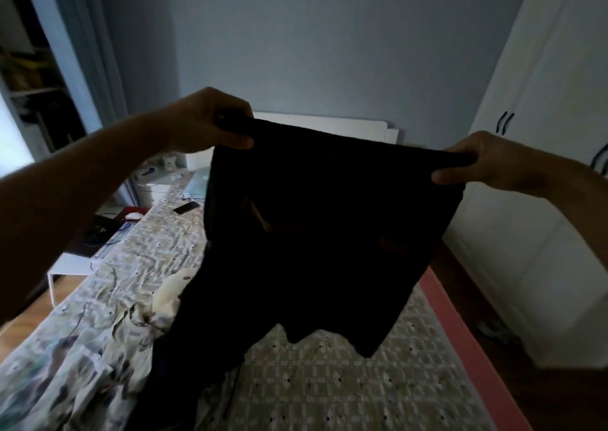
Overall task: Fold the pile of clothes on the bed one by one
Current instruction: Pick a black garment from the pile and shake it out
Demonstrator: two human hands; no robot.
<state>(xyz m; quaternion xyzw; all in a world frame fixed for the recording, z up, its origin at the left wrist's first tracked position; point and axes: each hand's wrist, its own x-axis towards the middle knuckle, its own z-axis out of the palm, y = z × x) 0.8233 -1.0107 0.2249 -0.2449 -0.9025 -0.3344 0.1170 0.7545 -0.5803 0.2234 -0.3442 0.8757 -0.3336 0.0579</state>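
You hold a black garment (pixel 322 233) up above the bed (pixel 345 381), stretched by its top edge. Your left hand (pixel 210 121) pinches one corner of that edge, fingers curled over the cloth, thumb under. Your right hand (pixel 477 164) pinches the other corner the same way. The garment hangs down toward the bed. More clothes (pixel 98 348) lie crumpled on the bed, left of the garment. A phone (pixel 186 207) lies farther up the bed.

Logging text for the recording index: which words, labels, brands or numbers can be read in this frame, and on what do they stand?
None can be read.
Black garment: too dark to show any label or print.
Phone on the bed: screen dark, no text visible.
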